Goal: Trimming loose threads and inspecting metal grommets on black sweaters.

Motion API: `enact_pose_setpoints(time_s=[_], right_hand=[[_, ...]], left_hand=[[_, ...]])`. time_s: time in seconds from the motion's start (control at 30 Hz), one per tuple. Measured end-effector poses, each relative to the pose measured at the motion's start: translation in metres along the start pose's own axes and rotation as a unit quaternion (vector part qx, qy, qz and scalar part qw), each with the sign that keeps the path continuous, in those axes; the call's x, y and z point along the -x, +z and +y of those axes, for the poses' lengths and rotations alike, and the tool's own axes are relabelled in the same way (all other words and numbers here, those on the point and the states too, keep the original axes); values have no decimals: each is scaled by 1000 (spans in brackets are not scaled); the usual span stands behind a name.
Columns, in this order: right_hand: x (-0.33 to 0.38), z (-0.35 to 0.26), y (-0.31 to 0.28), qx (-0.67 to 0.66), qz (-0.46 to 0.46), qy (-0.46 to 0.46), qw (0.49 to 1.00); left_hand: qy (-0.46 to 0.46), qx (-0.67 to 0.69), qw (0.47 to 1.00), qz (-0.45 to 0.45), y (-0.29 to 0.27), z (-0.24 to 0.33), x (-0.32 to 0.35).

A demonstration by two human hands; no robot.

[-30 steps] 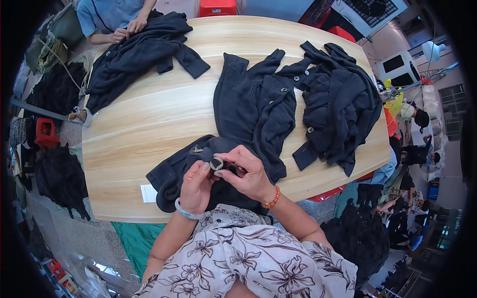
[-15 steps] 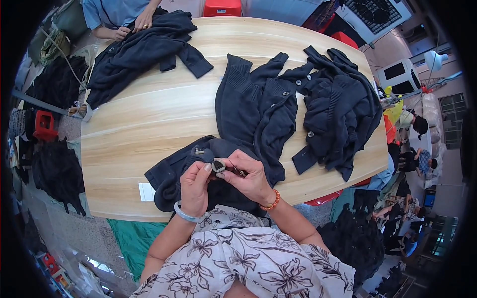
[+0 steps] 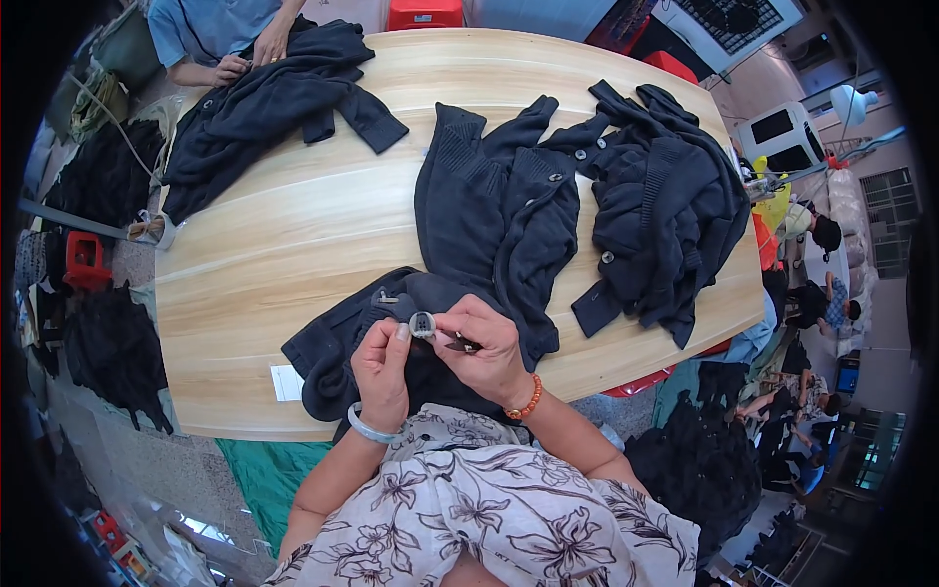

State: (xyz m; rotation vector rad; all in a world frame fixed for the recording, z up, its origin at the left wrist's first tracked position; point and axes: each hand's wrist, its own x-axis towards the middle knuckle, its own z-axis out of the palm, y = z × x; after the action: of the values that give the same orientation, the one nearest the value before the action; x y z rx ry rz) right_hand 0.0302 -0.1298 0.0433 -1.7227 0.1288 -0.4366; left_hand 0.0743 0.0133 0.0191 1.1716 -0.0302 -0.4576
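Long oval wooden table (image 3: 293, 245), piled with dark knitwear.
Near edge, a dark cardigan (image 3: 489, 225) sprawls up the middle; just to its right sits a heap of buttoned cardigans (image 3: 665, 196). Far left, another dark garment (image 3: 264, 108) drapes over the rim. A small white paper slip (image 3: 287, 383) lies by the front edge.

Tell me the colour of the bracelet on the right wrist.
Orange-red beads, seen in the head view: the bracelet sits just below the right hand.
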Motion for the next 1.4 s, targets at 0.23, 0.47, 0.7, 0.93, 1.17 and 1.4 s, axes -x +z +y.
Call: enact_pose_setpoints(time_s=[0.23, 0.47, 0.7, 0.93, 1.17, 1.4], right_hand=[[3, -1, 5, 52, 36, -67, 996], [4, 14, 3, -156, 25, 92, 983], [5, 12, 0, -184, -17, 136, 973], [0, 4, -1, 70, 26, 9, 997], [-6, -1, 1, 186, 18, -120, 975], [-2, -11, -17, 110, -67, -38, 991]], left_hand=[[97, -70, 993, -20, -1, 2, 5], [284, -279, 917, -31, 1, 6, 3], [351, -333, 866, -124, -12, 11, -15], [274, -344, 892, -99, -14, 9, -12], [166, -186, 966, -74, -9, 1, -9], [56, -101, 991, -66, -13, 6, -9]])
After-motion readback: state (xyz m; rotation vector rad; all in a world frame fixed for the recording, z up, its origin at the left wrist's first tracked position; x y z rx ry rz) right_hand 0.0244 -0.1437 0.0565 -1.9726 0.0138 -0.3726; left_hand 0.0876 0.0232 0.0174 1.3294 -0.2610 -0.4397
